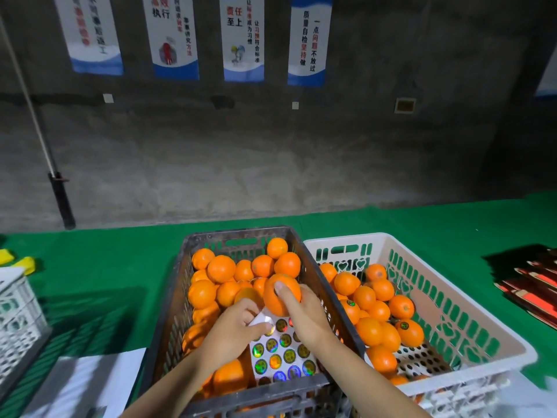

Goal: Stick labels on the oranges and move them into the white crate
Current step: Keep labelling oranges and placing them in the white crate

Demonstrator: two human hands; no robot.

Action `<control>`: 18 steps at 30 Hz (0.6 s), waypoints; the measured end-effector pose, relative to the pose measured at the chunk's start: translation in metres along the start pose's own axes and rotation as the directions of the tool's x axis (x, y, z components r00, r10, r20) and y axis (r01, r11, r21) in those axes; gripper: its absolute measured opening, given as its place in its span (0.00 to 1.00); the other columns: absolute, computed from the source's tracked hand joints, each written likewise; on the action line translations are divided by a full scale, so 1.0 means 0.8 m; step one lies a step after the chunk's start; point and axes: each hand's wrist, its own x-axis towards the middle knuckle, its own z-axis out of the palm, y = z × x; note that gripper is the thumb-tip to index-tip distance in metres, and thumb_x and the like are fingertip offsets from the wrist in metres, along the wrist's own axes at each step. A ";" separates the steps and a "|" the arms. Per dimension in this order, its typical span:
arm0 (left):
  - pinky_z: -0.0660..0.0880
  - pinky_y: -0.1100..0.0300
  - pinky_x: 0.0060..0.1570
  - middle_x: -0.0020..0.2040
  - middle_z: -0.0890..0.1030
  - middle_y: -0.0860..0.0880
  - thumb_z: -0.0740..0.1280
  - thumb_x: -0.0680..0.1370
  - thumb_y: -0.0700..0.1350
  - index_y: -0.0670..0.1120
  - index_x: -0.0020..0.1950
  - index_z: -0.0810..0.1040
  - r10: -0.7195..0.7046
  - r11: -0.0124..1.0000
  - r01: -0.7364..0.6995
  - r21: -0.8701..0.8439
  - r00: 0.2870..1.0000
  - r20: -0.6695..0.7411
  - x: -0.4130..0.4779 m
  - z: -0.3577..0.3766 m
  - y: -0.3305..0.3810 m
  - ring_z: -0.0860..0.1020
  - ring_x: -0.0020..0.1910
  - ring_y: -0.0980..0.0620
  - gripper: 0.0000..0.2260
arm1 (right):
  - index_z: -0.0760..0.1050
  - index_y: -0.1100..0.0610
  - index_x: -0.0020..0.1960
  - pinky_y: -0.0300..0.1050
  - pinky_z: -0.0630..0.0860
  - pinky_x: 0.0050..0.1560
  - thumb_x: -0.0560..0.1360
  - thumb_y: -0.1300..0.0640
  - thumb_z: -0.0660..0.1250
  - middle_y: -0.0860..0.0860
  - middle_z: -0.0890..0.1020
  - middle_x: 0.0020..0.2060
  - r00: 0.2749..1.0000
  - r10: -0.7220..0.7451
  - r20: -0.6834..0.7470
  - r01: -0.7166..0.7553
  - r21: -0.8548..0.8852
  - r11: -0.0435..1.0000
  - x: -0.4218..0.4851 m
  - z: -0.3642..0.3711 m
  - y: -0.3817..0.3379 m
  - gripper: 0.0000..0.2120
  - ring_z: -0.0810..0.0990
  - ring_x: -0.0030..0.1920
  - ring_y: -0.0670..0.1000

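Now our right hand (304,315), thumb uppermost, grips an orange (278,297) above the dark crate (168,312); its long axis runs near-upright. Our left hand (233,330) pinches a corner of the label sheet (286,354).

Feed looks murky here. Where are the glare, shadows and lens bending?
Head view: the wall is dim; the label sheet by the left hand glints rainbow; the dark crate throws a shadow leftward on the green cloth; posters lean with wide-angle bending; the orange in the right hand looks sharp.
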 end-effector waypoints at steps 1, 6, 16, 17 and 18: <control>0.78 0.44 0.47 0.42 0.83 0.46 0.74 0.74 0.49 0.50 0.49 0.76 -0.004 1.000 0.004 0.006 1.000 -0.008 0.001 0.000 -0.002 0.82 0.42 0.51 0.10 | 0.81 0.50 0.54 0.45 0.76 0.55 0.73 0.33 0.63 0.46 0.83 0.50 0.998 -0.023 -0.056 0.023 0.003 1.000 0.001 -0.001 -0.001 0.24 0.81 0.52 0.43; 0.72 0.52 0.34 0.40 0.77 0.46 0.66 0.80 0.48 0.52 0.48 0.70 -0.030 0.996 0.039 0.077 0.994 -0.109 0.003 -0.005 -0.004 0.77 0.35 0.48 0.05 | 0.72 0.42 0.62 0.37 0.76 0.54 0.70 0.32 0.69 0.39 0.80 0.55 0.937 -0.068 -0.344 0.109 0.103 0.989 0.004 -0.008 -0.009 0.25 0.80 0.55 0.39; 0.75 0.57 0.34 0.38 0.84 0.48 0.60 0.78 0.40 0.47 0.52 0.78 -0.247 0.924 0.164 -0.345 0.945 -0.214 0.001 -0.022 0.016 0.82 0.33 0.51 0.08 | 0.67 0.54 0.73 0.67 0.55 0.72 0.76 0.65 0.71 0.59 0.59 0.76 0.609 -0.013 -0.793 -0.243 -0.203 0.949 0.016 -0.036 0.002 0.28 0.57 0.75 0.65; 0.78 0.56 0.36 0.40 0.86 0.47 0.60 0.77 0.40 0.46 0.53 0.79 -0.251 0.900 0.160 -0.405 0.951 -0.183 0.001 -0.021 0.017 0.84 0.36 0.49 0.10 | 0.68 0.54 0.73 0.66 0.54 0.72 0.76 0.66 0.70 0.59 0.58 0.77 0.625 0.005 -0.780 -0.268 -0.208 0.941 0.016 -0.036 0.003 0.27 0.55 0.76 0.65; 0.81 0.53 0.40 0.42 0.86 0.46 0.60 0.78 0.40 0.46 0.54 0.80 -0.257 0.875 0.159 -0.458 0.953 -0.160 0.000 -0.021 0.019 0.85 0.40 0.47 0.11 | 0.69 0.54 0.72 0.66 0.54 0.72 0.76 0.67 0.70 0.59 0.58 0.77 0.647 0.002 -0.762 -0.283 -0.238 0.929 0.015 -0.037 0.004 0.27 0.54 0.76 0.64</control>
